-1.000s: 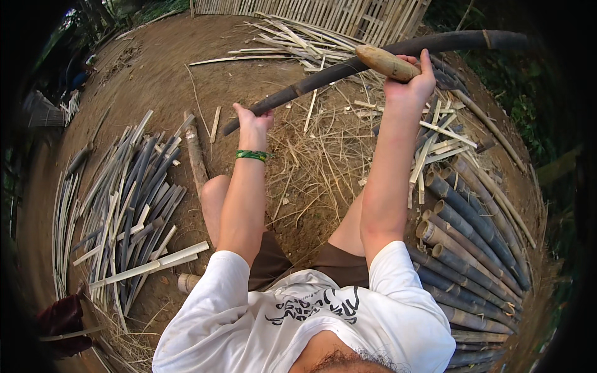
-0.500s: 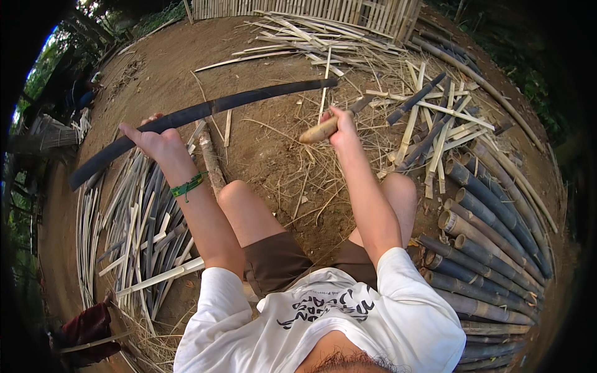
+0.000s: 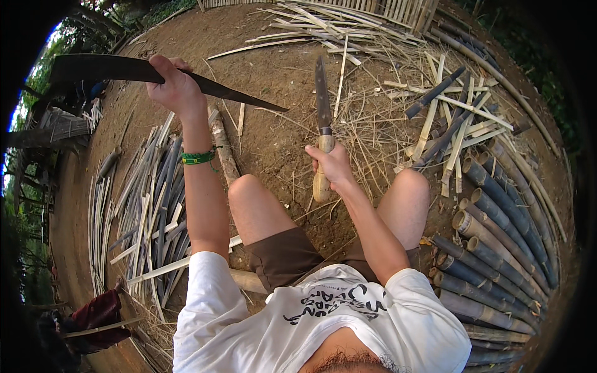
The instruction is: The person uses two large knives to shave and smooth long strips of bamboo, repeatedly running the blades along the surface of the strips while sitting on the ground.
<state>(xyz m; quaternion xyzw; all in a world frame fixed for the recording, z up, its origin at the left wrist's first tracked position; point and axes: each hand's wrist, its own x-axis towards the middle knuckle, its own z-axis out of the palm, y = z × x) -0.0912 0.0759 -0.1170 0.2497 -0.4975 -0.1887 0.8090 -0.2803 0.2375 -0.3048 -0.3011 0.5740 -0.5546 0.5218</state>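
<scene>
Gripping is noted at both hands. The fingers of the left hand (image 3: 177, 93) are clamped on a dark bamboo strip (image 3: 118, 68), thumb on the near side, the others mostly hidden behind. The fingers of the right hand (image 3: 333, 165) are wrapped round the wooden handle (image 3: 321, 186) of a knife (image 3: 323, 99), blade pointing away from the body. The strip is held above the dirt ground (image 3: 267, 146), ahead and to the left; its narrow-looking end points toward the knife, apart from the blade. Judged by appearance, the strip is light for its length, fairly stiff but springy; its smooth skin may slip and its edges may cut. Recommended hold: on the broad faces near mid-length, palm off the edges. The knife appears rigid; hold by the handle only. Farther out, split strips (image 3: 146, 211) lie piled at left, bamboo poles (image 3: 482, 311) at right, and pale strips (image 3: 333, 31) ahead.
</scene>
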